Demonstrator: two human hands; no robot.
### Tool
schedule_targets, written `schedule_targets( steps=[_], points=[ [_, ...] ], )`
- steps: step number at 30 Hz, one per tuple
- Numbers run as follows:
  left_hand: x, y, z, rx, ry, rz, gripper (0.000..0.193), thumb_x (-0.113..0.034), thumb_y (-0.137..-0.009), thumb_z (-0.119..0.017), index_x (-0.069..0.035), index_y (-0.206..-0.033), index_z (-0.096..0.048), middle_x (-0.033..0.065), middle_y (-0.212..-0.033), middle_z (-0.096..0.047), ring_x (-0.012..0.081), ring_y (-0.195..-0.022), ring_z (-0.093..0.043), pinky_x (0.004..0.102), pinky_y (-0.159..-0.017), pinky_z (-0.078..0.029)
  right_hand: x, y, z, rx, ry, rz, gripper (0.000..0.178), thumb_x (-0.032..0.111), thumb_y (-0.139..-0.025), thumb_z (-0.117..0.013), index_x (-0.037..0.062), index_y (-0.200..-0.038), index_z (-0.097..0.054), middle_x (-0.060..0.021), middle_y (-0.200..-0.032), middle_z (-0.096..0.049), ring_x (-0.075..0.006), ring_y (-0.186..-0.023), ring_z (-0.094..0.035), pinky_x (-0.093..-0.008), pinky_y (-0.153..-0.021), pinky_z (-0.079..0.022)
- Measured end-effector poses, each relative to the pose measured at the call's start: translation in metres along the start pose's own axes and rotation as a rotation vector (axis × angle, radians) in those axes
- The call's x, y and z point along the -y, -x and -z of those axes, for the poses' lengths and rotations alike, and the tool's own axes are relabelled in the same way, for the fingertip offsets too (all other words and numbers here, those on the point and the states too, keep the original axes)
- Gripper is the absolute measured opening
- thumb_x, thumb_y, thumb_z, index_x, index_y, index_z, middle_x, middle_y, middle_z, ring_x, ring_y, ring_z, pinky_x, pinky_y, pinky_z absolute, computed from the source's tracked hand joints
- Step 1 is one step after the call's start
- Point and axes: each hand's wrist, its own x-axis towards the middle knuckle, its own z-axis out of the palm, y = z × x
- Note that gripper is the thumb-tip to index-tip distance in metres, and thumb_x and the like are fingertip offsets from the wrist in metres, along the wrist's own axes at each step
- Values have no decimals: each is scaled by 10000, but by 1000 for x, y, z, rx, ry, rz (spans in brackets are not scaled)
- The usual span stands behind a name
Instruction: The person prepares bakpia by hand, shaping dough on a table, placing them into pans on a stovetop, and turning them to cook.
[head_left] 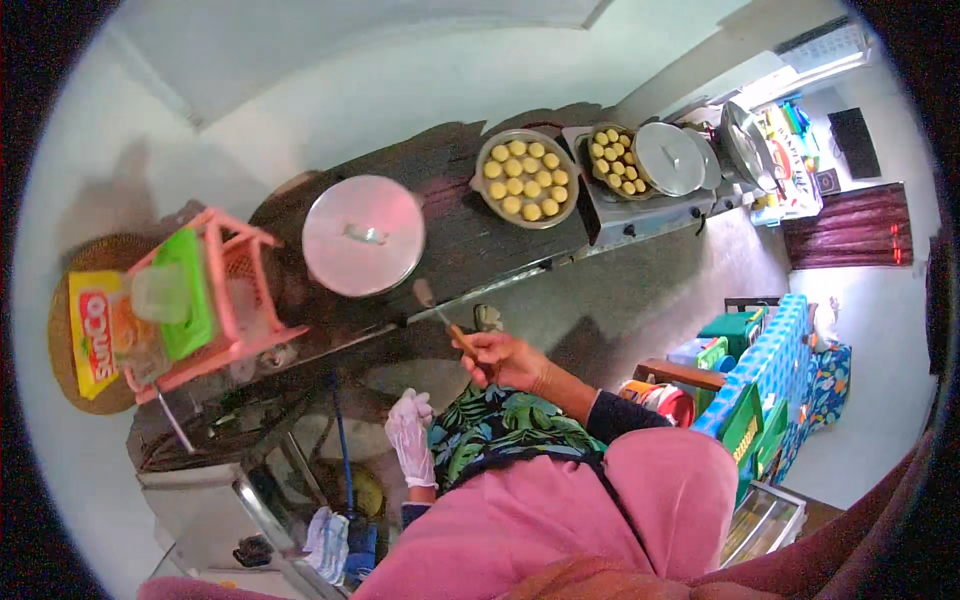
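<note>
My right hand [505,361], bare, is closed around the wooden handle of a small kitchen brush [460,338]. The brush's head points up and left, near the counter's front edge and the round lidded pot [362,235]. My left hand [408,438] wears a thin white glove and stays low in front of my body. Its fingers are curled together, and I see nothing in them. Farther off on the dark counter, a round pan [479,186] holds several yellow dough balls. A second pan [596,177] of similar balls sits on the stove.
A pink plastic rack [232,290] with a green-lidded box [190,325] stands at the left. The stove [625,220] also bears pots with metal lids [668,160]. Behind my right arm are a red bucket [668,400] and a blue-checked cloth [765,345]. A metal cabinet [195,495] stands lower left.
</note>
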Motion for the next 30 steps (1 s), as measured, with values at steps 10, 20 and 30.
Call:
schedule_targets(
  steps=[10,20,30],
  points=[
    [-50,-98,-268,237,-581,-609,320,-275,-984,-568,-14,-1146,-658,17,-884,-618,92,-740,-519,275,-651,-433,214,39,175,-882,749,571,246,262,-945,-621,29,-1014,-663,-2,-698,-582,-80,-556,-504,-240,-516,-418],
    [-66,-193,-417,572,-353,-260,348,-274,-978,-552,-8,-1194,-612,43,-729,-671,49,-536,-485,194,-487,-384,271,-4,239,-1232,1342,623,220,189,-825,-706,52,-993,-668,-132,-828,-703,-273,-742,-674,-383,-670,-520],
    [-9,-279,-452,591,-504,-584,329,-303,-955,-565,-30,-1126,-630,24,-665,-613,72,-485,-483,219,-405,-339,291,-23,243,-1282,1415,736,244,189,-828,-719,38,-1020,-728,-150,-876,-720,-293,-757,-707,-377,-695,-543]
  ],
)
